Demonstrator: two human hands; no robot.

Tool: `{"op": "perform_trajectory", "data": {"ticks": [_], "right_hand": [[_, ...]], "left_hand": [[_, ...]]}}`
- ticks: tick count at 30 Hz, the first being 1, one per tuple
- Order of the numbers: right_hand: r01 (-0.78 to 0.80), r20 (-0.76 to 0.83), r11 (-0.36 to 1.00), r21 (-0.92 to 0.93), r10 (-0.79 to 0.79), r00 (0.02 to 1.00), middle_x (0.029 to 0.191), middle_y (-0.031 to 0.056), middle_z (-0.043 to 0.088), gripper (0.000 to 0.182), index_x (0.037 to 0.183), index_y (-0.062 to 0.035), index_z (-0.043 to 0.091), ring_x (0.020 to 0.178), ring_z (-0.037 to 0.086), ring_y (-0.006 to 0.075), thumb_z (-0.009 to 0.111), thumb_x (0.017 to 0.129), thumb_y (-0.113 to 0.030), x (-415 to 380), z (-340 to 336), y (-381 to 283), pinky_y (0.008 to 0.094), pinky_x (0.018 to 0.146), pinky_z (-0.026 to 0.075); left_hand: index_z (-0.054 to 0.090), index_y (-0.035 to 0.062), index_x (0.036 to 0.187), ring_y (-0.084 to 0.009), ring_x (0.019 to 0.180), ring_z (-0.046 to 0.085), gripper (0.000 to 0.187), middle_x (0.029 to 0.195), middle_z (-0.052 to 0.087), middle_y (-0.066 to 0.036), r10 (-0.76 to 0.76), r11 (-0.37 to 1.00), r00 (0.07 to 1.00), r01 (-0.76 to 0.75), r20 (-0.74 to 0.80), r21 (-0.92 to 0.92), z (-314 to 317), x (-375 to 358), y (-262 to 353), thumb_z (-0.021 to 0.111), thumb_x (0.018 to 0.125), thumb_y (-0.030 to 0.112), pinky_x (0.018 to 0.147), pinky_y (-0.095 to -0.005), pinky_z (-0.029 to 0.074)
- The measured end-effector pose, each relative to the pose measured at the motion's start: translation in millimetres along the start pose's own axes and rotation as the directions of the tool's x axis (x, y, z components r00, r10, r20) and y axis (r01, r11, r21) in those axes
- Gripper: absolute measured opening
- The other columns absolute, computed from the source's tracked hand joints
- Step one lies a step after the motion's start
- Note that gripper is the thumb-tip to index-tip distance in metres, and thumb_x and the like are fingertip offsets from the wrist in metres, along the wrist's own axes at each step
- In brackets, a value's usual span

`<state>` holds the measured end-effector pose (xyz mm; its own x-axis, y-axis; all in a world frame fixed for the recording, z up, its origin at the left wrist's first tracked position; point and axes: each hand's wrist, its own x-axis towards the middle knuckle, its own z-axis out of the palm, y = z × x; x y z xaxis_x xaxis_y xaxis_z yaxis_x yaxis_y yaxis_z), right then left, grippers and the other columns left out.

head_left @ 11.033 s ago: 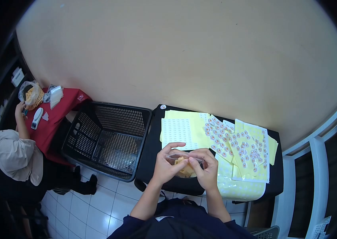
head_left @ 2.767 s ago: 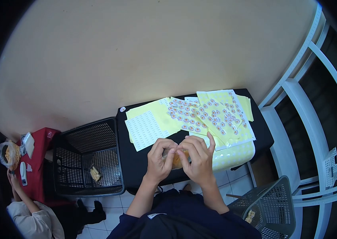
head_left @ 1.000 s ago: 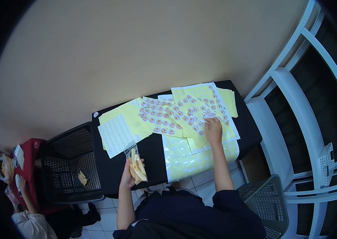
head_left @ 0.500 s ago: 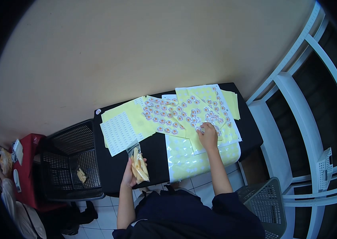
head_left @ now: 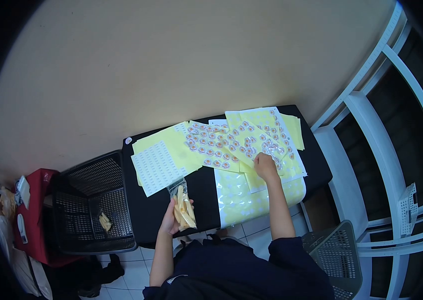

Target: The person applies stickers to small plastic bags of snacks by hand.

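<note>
My left hand point(head_left: 169, 220) is wrapped round a clear plastic bag point(head_left: 185, 210) of pale yellow sticks, held above the table's front edge. My right hand point(head_left: 265, 165) is closed over the sticker sheets, its fingertips at a loose cluster of round stickers point(head_left: 273, 148); what it pinches, if anything, is too small to make out. Yellow backing sheets with round orange-centred stickers point(head_left: 211, 142) overlap across the table. A white sheet of small printed labels point(head_left: 154, 165) lies left of them, just behind the bag.
The table has a black cover point(head_left: 204, 200). At its left a black basket point(head_left: 91, 245) holds another bag of sticks point(head_left: 105, 222). A red surface point(head_left: 36, 220) and a co-worker's sleeve point(head_left: 19, 255) are farther left. A grey basket point(head_left: 341, 250) and white shelving point(head_left: 371, 130) stand right.
The view has shifted slightly, moving the table a little to the right. My left hand still holds the bag, and my right hand remains at the sticker cluster, its fingers now more curled.
</note>
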<state>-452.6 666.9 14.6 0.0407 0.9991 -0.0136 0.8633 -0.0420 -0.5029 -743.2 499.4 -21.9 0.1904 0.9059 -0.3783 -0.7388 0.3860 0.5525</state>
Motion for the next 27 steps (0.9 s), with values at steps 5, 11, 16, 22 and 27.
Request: {"op": "perform_trajectory", "data": {"ticks": [5, 11, 16, 22, 27], "right_hand": [[0.021, 0.062, 0.998, -0.058, -0.017, 0.998, 0.08, 0.0211, 0.059, 0.017, 0.08, 0.0018, 0.057, 0.078, 0.057, 0.0347, 0.048, 0.075, -0.012, 12.8, 9.1, 10.8, 0.0393, 0.07, 0.045], [-0.001, 0.32, 0.994, -0.112, 0.037, 0.947, 0.091, 0.0255, 0.057, 0.029, 0.087, 0.0038, 0.058, 0.09, 0.053, 0.0395, 0.044, 0.075, -0.019, 16.9, -5.7, -1.3, 0.0432, 0.081, 0.042], [-0.074, 0.26, 0.996, 0.05, 0.059, 0.964, 0.09, 0.0205, 0.059, 0.028, 0.085, 0.0001, 0.059, 0.085, 0.056, 0.0346, 0.048, 0.074, -0.023, 11.3, -10.0, -1.9, 0.0383, 0.075, 0.043], [-0.014, 0.016, 0.952, 0.307, 0.009, 1.0, 0.07, 0.0054, 0.057, 0.015, 0.082, -0.0021, 0.056, 0.061, 0.053, 0.0111, 0.054, 0.075, -0.015, 9.2, 22.7, 31.4, 0.0247, 0.058, 0.043], [0.119, -0.317, 0.921, 0.371, 0.005, 0.949, 0.081, 0.0069, 0.058, 0.012, 0.082, -0.0029, 0.054, 0.067, 0.054, 0.0116, 0.054, 0.078, -0.015, 13.5, 49.4, 42.1, 0.0247, 0.063, 0.043]], "left_hand": [[0.035, 0.0069, 0.122, -0.0195, 0.089, 0.055, 0.052, 0.104, 0.052, -0.01, 0.0, 1.0, 1.0, 0.0, 0.03, -0.011, -0.5, 0.1, -1.0, 0.025, 0.089, 0.045, 0.073, -0.0345, 0.049], [0.039, 0.0041, 0.119, -0.0208, 0.095, 0.053, 0.058, 0.108, 0.051, -0.011, -0.018, 1.0, 1.0, 0.018, -0.005, -0.01, -1.8, 0.3, -2.8, 0.021, 0.088, 0.05, 0.079, -0.0376, 0.047], [0.027, 0.0021, 0.126, -0.0265, 0.109, 0.045, 0.051, 0.116, 0.045, -0.015, 0.043, 0.997, 0.991, -0.035, 0.126, -0.065, -9.7, 2.4, -4.6, 0.032, 0.088, 0.036, 0.091, -0.0418, 0.038], [0.022, 0.004, 0.127, -0.0243, 0.112, 0.042, 0.057, 0.117, 0.043, -0.014, 0.182, 0.968, 0.979, -0.194, 0.087, 0.157, 29.2, -20.1, 30.4, 0.053, 0.079, 0.008, 0.094, -0.0381, 0.036], [0.026, -0.0002, 0.125, -0.0181, 0.106, 0.047, 0.053, 0.117, 0.044, -0.012, 0.243, 0.914, 0.961, -0.272, 0.129, 0.303, 49.9, -35.0, 55.6, 0.054, 0.08, 0.004, 0.09, -0.0305, 0.039]]}}
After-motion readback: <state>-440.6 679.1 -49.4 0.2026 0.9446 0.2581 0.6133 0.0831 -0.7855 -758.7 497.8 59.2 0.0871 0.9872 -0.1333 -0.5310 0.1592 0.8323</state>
